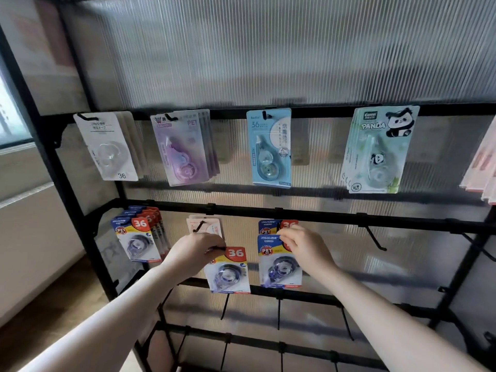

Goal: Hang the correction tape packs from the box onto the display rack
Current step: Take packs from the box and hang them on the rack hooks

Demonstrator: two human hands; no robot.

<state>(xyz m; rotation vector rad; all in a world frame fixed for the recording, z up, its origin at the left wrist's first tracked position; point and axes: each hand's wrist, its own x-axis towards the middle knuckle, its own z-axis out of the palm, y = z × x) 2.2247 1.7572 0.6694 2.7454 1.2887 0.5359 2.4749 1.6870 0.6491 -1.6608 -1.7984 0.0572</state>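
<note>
Pack in left hand: a blue, yellow and red correction tape pack (229,269) hangs from the fingers in front of the middle row of the display rack (322,216), not on a hook yet.
Pack in right hand: a second pack (279,261) sits right in front of one more pack (268,226) that looks already hung.
How it feels: probably light, with a stiff flat card and a hard plastic bubble. It looks easy to bend at the top.
Where to hold: by the top edge, next to the hanging hole.
Left hand (197,253): fingers curled, pinching the top of its pack.
Right hand (303,247): fingers pinch the top corner of its pack.
Arms: both reach up and forward, wrists bent a little.
Box: not in view.
</note>
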